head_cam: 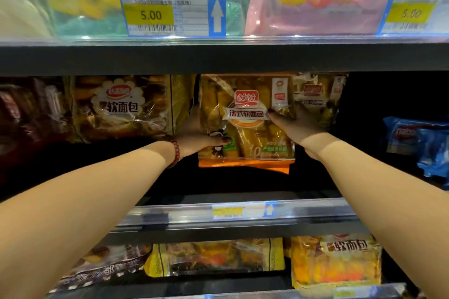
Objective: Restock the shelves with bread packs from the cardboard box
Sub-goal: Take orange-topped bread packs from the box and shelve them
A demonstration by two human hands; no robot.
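— So, where's the bread pack [247, 128]?
— Upright in the middle shelf [170, 213] opening, the left hand [198, 137] gripping its left edge and the right hand [290, 126] its right.
— Fingers showing?
— Only the thumbs [218, 142]; the rest are hidden behind it. The shelf's back is too dark.

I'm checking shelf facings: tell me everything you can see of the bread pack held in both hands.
The bread pack is a clear, glossy plastic bag with an orange bottom seam, a red logo and a white banner label; long golden rolls show through. It is upright, front facing out, above the middle shelf. The left hand grips its left edge, the right hand its right edge. A similar pack sits behind it on the right.
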